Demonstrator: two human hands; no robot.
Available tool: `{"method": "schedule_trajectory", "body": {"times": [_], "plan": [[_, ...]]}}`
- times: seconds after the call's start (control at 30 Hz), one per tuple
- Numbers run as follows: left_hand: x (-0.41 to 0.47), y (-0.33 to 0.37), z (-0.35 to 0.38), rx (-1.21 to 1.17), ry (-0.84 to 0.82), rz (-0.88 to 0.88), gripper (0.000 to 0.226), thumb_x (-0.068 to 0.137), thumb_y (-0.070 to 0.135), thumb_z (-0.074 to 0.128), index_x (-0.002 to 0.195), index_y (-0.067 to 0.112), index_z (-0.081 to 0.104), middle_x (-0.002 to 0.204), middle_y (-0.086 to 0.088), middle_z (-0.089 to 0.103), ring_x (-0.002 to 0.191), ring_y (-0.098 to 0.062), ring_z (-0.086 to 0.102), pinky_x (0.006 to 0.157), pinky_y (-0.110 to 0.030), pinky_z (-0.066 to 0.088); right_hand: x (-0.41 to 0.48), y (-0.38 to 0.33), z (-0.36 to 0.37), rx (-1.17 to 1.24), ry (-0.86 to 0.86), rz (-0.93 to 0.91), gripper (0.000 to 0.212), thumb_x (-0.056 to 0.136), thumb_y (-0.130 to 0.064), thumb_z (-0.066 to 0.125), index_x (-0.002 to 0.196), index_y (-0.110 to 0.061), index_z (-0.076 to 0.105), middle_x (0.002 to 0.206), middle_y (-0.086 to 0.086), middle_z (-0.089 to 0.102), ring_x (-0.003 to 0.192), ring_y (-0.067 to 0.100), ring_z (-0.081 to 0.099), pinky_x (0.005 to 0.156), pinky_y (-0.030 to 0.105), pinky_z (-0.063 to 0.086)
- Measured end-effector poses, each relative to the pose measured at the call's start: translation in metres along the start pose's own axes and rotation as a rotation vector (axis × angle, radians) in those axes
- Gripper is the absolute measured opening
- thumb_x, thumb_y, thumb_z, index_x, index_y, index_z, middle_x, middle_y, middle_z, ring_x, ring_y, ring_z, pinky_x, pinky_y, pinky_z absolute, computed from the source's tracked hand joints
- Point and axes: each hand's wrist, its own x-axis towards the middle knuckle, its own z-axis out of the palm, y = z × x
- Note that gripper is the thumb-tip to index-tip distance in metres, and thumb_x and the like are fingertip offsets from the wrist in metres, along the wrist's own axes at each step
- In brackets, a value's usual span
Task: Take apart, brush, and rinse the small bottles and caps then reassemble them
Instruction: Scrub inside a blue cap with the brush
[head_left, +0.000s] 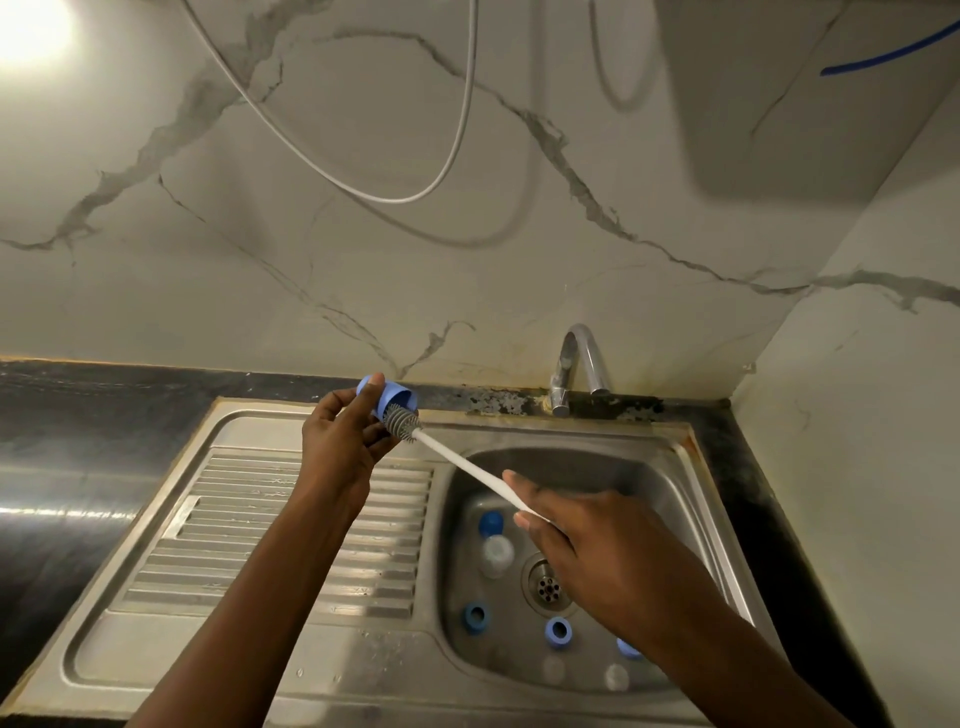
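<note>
**Brush head at the mouth of a blue cap, over the sink's far rim**

At the near end of the basin (691, 561) lie two clear pieces (553, 670), too blurred to name. Just beyond them are two blue rings (558, 631), open side up. Another blue part (628, 647) is half hidden under the right forearm (727, 639). Farther in, left of the drain (548, 584), a clear bottle (497, 556) lies touching a blue top (491, 522). The forearm crosses above the basin's right half.

The right hand (587, 540) grips the brush (467, 462) by the end of its white handle, fingers curled round it. The handle slants up and left to the left hand (343, 441), which pinches the cap (387, 397) between thumb and fingers, above the far edge of the drainboard (260, 545). The cap is pale blue and round, its open mouth turned right. The grey bristle head sits at that mouth, partly inside.

The ribbed drainboard spreads left of the basin. Past the far rim runs a dark counter (130, 395). The tap (576, 364) stands right of the cap, well apart. Behind is a marble wall (467, 291) with a looping cable (363, 182), and a side wall closes the right.
</note>
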Motion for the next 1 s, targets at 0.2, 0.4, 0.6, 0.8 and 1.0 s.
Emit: {"method": "schedule_trajectory", "body": {"times": [0.2,0.4,0.6,0.8,1.0], "plan": [[-0.005,-0.007,0.0,-0.006,-0.026,-0.02,0.037,0.097,0.025,0.073,0.125,0.006,0.059,0.112,-0.025,0.075,0.097,-0.038,0.078,0.082,-0.045,0.067,0.005,0.002,-0.004,-0.056,0.076,0.013,0.052,0.112,-0.044,0.037,0.162,-0.041,0.027,0.06,-0.008,0.047,0.051,0.006,0.051,0.051,0.017,0.043],[-0.009,-0.016,0.0,0.044,-0.015,-0.015,0.033,0.097,0.021,0.075,0.12,0.007,0.057,0.106,-0.025,0.078,0.095,-0.04,0.079,0.075,-0.041,0.068,0.013,0.009,0.008,-0.092,0.086,0.103,0.048,0.112,-0.047,0.035,0.16,-0.044,0.032,0.057,-0.007,0.049,0.044,0.007,0.045,0.048,0.015,0.042],[-0.003,-0.015,-0.009,0.082,-0.007,-0.006,0.03,0.097,0.021,0.074,0.117,0.005,0.059,0.098,-0.022,0.079,0.09,-0.035,0.08,0.072,-0.04,0.068,0.01,0.012,0.019,0.091,-0.016,0.126,0.042,0.109,-0.046,0.048,0.15,-0.044,0.05,0.072,-0.015,0.063,0.064,-0.001,0.064,0.058,0.016,0.051],[0.001,-0.018,-0.017,0.042,-0.038,-0.063,0.032,0.096,0.029,0.074,0.117,0.007,0.063,0.106,-0.021,0.076,0.09,-0.03,0.079,0.076,-0.036,0.067,0.005,0.008,0.023,0.373,-0.055,0.091,0.037,0.106,-0.044,0.056,0.142,-0.044,0.061,0.097,-0.013,0.076,0.081,0.003,0.07,0.068,0.018,0.054],[0.003,-0.011,-0.014,-0.01,-0.081,-0.077,0.036,0.094,0.026,0.076,0.118,0.004,0.061,0.114,-0.028,0.075,0.103,-0.04,0.078,0.083,-0.047,0.067,0.012,0.011,0.013,0.37,0.071,0.122,0.042,0.106,-0.043,0.056,0.147,-0.047,0.051,0.104,-0.009,0.077,0.09,0.011,0.073,0.078,0.031,0.061]]}}
